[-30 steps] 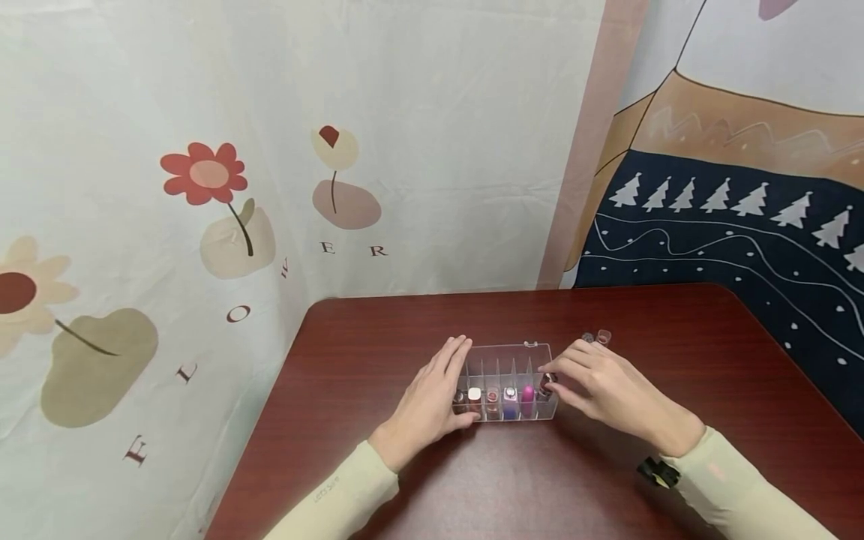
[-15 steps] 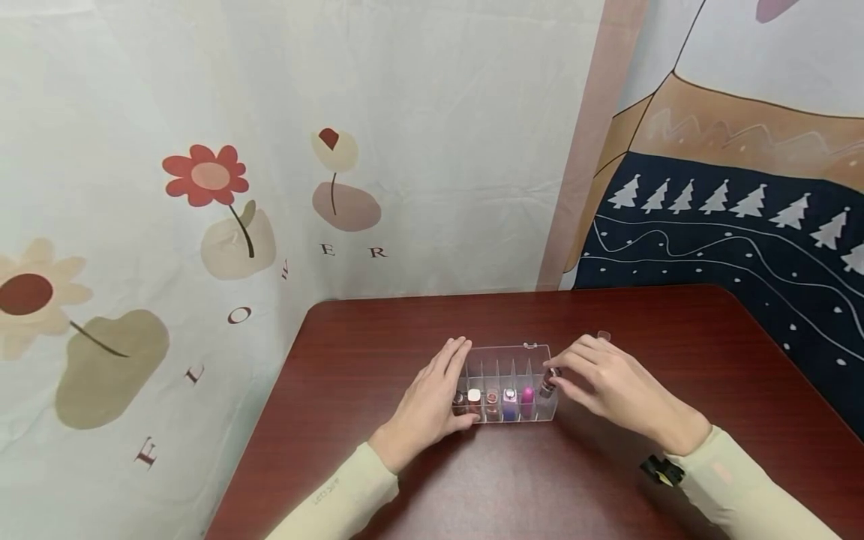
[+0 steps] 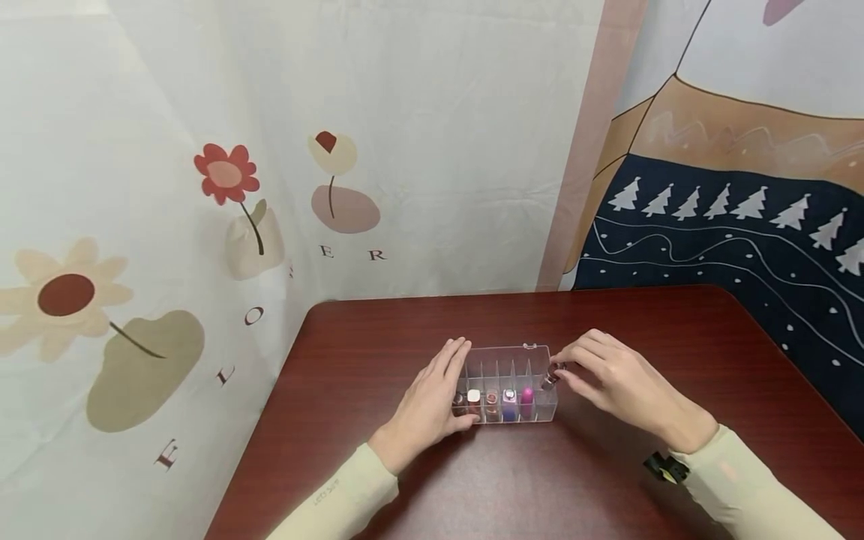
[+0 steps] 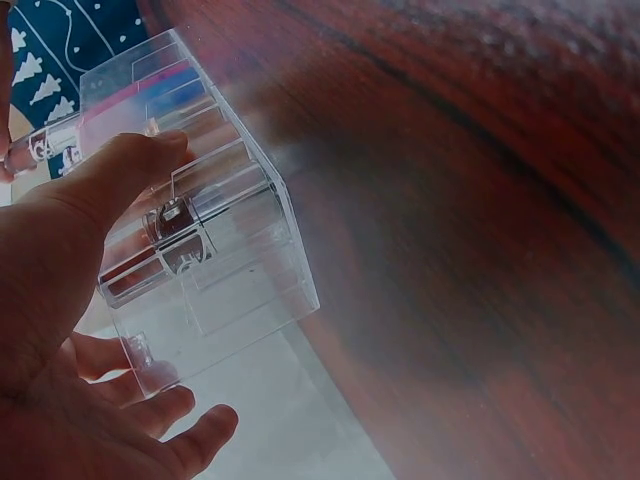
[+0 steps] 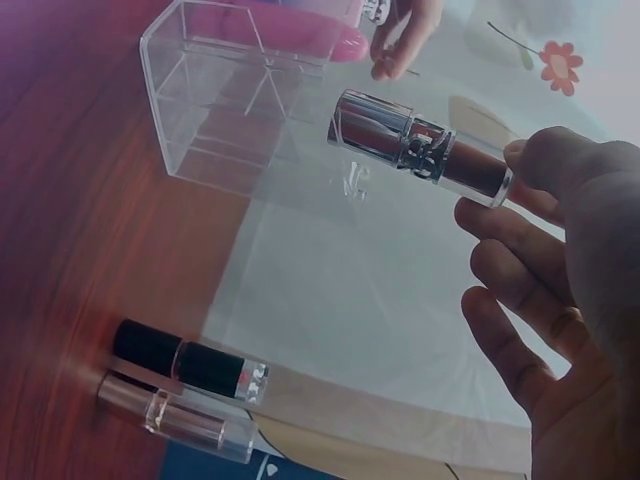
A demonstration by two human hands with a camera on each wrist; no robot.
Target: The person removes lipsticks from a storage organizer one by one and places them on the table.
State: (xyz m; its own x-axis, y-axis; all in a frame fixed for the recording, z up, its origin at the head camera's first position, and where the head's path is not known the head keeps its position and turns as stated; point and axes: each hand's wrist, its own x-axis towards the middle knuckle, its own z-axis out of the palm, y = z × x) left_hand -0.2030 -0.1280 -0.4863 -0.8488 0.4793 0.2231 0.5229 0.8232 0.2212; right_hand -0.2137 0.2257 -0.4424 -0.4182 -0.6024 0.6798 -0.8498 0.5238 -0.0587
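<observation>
My right hand (image 3: 621, 382) pinches a lipstick tube (image 5: 420, 145) by its clear-capped end, thumb against fingers. The tube's silver base points toward a clear divided organizer box (image 3: 506, 354), just above its right-end compartment. No lipstick shows inside that compartment. On the box's left end, my left hand (image 3: 428, 394) grips with the thumb across the front and fingers behind. A row of tubes stands in the front compartments: a bright pink one (image 3: 527, 399), a blue-purple one (image 3: 509, 406), a white-topped one (image 3: 474, 397) and others, partly covered by the left hand.
Two more tubes stand on the table near the box, a black one (image 5: 180, 355) and a clear brownish one (image 5: 190, 415). In the head view the right hand hides them. Beyond the brown table (image 3: 378, 337) hang printed curtains (image 3: 445, 150).
My right hand has moved slightly up and right, lifting the lipstick away from the right-end compartment. It now covers the tubes behind it. My left hand stays in place on the box.
</observation>
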